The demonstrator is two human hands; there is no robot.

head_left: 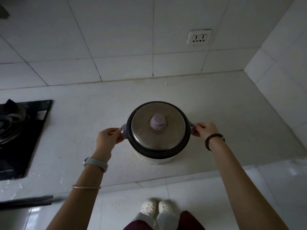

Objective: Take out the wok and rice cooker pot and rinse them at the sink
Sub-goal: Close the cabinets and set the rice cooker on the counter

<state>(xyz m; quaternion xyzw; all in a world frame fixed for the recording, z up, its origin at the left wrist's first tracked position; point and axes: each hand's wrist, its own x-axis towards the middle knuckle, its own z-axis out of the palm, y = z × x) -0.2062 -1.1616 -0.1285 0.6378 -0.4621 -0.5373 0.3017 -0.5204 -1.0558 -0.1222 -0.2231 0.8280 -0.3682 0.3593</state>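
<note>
A small white rice cooker stands on the white counter, a little right of the middle. A steel lid with a lilac knob covers it, so the pot inside is hidden. My left hand grips the lilac side handle on the cooker's left. My right hand grips the matching handle on its right. No wok is in view.
A black gas hob with a burner is set into the counter at the left. A wall socket sits on the tiled wall above the cooker. The counter ends in a corner at the right. My feet in white shoes are below the counter edge.
</note>
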